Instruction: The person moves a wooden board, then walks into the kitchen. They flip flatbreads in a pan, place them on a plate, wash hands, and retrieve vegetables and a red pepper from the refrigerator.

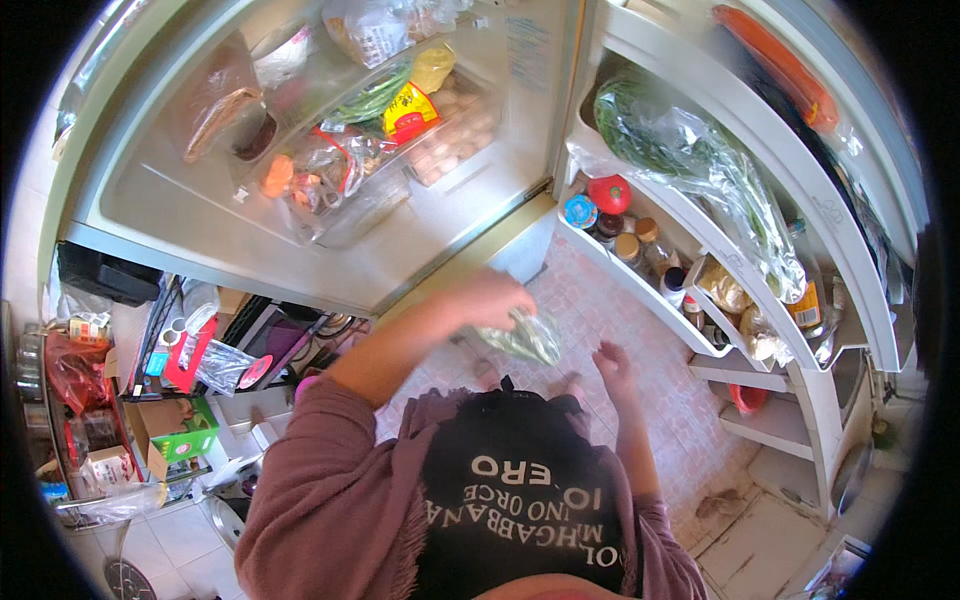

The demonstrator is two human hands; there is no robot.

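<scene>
My left hand (491, 296), slightly blurred, grips a clear plastic bag (532, 337) with something green inside, in front of the open refrigerator. The bag hangs over the tiled floor, near the lower edge of the fridge compartment. My right hand (616, 369) is empty at my right side, its fingers loosely bent, below the open fridge door. Beyond my left hand, the fridge drawer (360, 202) of clear plastic holds green beans (375, 97), a yellow and red packet (410, 112) and bagged food. Eggs (454, 131) sit in a clear container at its right.
Door shelves on the right hold bagged leafy greens (675, 142), several jars (628, 246) and a red round item (609, 193). Below the door stands a white shelf unit (772, 435) holding a red item. Cluttered shelves with a green box (184, 435) are on the left.
</scene>
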